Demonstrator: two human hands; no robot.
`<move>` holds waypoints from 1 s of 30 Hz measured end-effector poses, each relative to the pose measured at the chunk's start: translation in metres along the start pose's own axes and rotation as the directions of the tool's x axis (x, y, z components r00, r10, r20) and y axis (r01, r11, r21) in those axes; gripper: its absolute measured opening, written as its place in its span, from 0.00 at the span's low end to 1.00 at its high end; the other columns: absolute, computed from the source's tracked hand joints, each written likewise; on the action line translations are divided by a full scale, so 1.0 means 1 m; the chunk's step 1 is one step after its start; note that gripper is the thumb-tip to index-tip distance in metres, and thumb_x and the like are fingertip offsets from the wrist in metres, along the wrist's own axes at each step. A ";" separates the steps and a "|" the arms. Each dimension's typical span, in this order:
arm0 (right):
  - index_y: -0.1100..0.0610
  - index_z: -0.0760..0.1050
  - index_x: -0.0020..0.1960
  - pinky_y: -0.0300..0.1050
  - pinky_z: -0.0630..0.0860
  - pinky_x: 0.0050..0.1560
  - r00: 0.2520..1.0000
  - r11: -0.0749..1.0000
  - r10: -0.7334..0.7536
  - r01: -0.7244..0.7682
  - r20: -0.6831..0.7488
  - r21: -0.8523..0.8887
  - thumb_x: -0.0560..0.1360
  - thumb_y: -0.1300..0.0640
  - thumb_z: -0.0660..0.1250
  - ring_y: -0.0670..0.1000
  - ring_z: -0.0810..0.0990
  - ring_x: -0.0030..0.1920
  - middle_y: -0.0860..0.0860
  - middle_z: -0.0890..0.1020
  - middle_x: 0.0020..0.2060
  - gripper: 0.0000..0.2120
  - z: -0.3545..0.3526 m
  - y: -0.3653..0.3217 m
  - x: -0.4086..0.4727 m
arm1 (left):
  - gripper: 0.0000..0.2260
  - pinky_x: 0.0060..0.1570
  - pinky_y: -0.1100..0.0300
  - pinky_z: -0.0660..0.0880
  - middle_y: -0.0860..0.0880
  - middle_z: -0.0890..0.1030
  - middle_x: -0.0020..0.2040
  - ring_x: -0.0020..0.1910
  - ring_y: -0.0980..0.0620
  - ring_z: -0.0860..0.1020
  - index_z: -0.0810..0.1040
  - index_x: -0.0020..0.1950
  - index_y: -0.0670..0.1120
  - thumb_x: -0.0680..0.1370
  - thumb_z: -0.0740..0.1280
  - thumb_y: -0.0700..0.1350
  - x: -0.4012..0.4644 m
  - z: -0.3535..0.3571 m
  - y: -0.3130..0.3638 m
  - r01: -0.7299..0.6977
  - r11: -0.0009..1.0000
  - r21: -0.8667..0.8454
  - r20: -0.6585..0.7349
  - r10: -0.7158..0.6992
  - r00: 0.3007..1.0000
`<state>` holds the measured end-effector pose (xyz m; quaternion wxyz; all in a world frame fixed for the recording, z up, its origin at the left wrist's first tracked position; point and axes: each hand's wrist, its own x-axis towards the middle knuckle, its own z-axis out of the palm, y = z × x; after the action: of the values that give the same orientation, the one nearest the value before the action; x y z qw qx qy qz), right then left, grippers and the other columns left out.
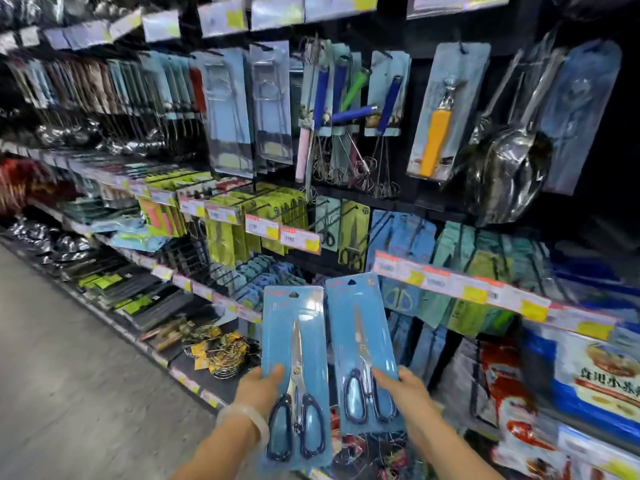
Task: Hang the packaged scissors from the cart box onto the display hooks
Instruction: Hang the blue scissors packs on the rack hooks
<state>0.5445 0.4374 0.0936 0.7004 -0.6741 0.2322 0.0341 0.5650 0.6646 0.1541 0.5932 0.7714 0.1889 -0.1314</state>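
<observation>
Two scissor packs (294, 344) (363, 341) are sky blue, their handles black. Price tags (464, 289) are white, red and yellow. The floor (69, 358) is grey.

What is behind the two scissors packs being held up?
Behind the left pack and right pack hang blue packs under a price tag strip. The hands' fingers behind the cards and any free hook are hidden.

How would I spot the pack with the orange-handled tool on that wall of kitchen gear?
Start at the top row of hooks, right of the blue-handled whisks. The orange-handled tool hangs there in a tall pale-blue pack, tilted, just left of the steel scoops. It is the only orange handle on that row.
</observation>
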 end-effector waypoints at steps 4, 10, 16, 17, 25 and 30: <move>0.56 0.64 0.72 0.56 0.66 0.70 1.000 1.000 -0.006 0.007 -0.027 0.022 0.70 0.43 0.71 0.56 0.70 0.68 0.52 0.69 0.71 0.36 0.018 -0.005 0.027 | 0.05 0.48 0.60 0.61 0.47 0.72 0.44 0.48 0.49 0.67 0.71 0.45 0.42 0.80 0.62 0.43 0.027 -0.008 0.011 0.035 0.999 -0.029 0.015 -0.035 0.999; 0.52 0.77 0.55 0.56 0.73 0.64 0.987 0.995 -0.049 0.061 -0.156 0.075 0.74 0.51 0.69 0.54 0.78 0.57 0.52 0.80 0.57 0.11 0.045 -0.011 0.055 | 0.06 0.45 0.58 0.67 0.45 0.77 0.41 0.40 0.48 0.73 0.76 0.46 0.41 0.78 0.63 0.42 0.076 -0.015 0.023 0.060 0.998 -0.013 0.129 -0.058 0.990; 0.55 0.76 0.60 0.55 0.71 0.65 0.962 0.975 0.021 0.040 -0.272 0.217 0.73 0.54 0.70 0.55 0.78 0.58 0.53 0.81 0.57 0.16 0.079 -0.001 0.072 | 0.12 0.56 0.57 0.71 0.44 0.80 0.55 0.55 0.46 0.77 0.76 0.56 0.38 0.79 0.63 0.45 0.119 -0.029 0.045 0.010 0.990 0.138 0.245 -0.044 0.968; 0.54 0.75 0.61 0.57 0.70 0.67 0.960 0.969 0.039 0.030 -0.276 0.245 0.72 0.52 0.70 0.56 0.77 0.61 0.53 0.80 0.59 0.19 0.083 0.002 0.076 | 0.14 0.59 0.56 0.71 0.42 0.80 0.57 0.57 0.44 0.78 0.77 0.60 0.38 0.78 0.63 0.46 0.124 -0.032 0.049 0.017 0.988 0.153 0.268 -0.058 0.962; 0.53 0.75 0.62 0.59 0.70 0.67 0.951 0.927 0.106 0.011 -0.291 0.374 0.64 0.48 0.74 0.56 0.78 0.60 0.52 0.81 0.59 0.28 0.099 0.016 0.088 | 0.19 0.51 0.58 0.74 0.44 0.78 0.56 0.45 0.50 0.72 0.68 0.69 0.38 0.80 0.61 0.45 0.160 -0.039 0.051 -0.025 0.983 0.182 0.380 -0.047 0.924; 0.53 0.76 0.61 0.59 0.69 0.68 0.934 0.923 0.132 0.007 -0.332 0.386 0.58 0.46 0.75 0.56 0.78 0.60 0.52 0.81 0.59 0.33 0.099 0.020 0.092 | 0.20 0.59 0.55 0.70 0.43 0.75 0.61 0.59 0.45 0.74 0.66 0.70 0.38 0.80 0.61 0.45 0.167 -0.038 0.056 -0.052 0.984 0.173 0.397 -0.022 0.918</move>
<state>0.6470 0.5092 0.0392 0.7634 -0.5125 0.3775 -0.1099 0.7381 0.7118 0.1411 0.5481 0.7805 0.0461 -0.2971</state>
